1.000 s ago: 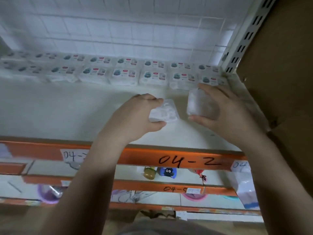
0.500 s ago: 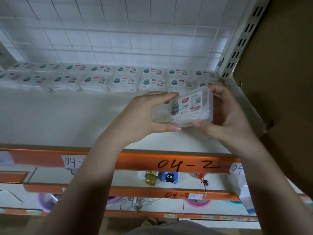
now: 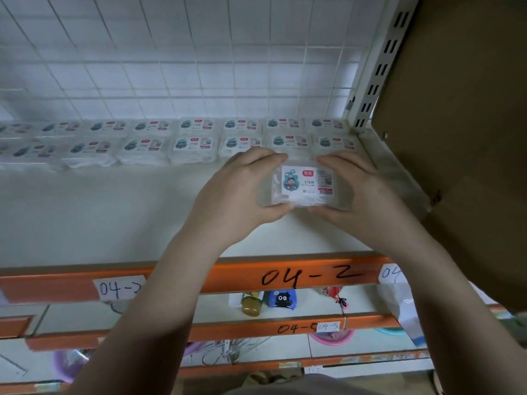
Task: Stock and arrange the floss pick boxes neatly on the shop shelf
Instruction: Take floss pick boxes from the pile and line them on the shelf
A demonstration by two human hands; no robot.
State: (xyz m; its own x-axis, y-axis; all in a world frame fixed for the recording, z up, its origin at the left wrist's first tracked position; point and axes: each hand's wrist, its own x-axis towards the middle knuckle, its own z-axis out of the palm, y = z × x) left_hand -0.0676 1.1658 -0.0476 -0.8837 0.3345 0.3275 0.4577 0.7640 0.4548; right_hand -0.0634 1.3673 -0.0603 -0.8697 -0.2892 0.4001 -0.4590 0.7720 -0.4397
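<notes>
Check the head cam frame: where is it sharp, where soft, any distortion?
Head view: sharpest on the label of the floss pick box held between the left hand and right hand; the stocked rows turn soft and smeared toward the left edge; wide-angle bending shows in the wire grid and the orange shelf rail; light is flat and dim, no hard glare.

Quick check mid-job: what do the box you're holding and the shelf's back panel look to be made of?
The small clear floss pick box, held between the left hand and right hand, looks like thin glossy transparent plastic with a printed paper label: you see through its edges. The white grid back panel looks like coated wire mesh, judging by its thin crossing bars.
</notes>
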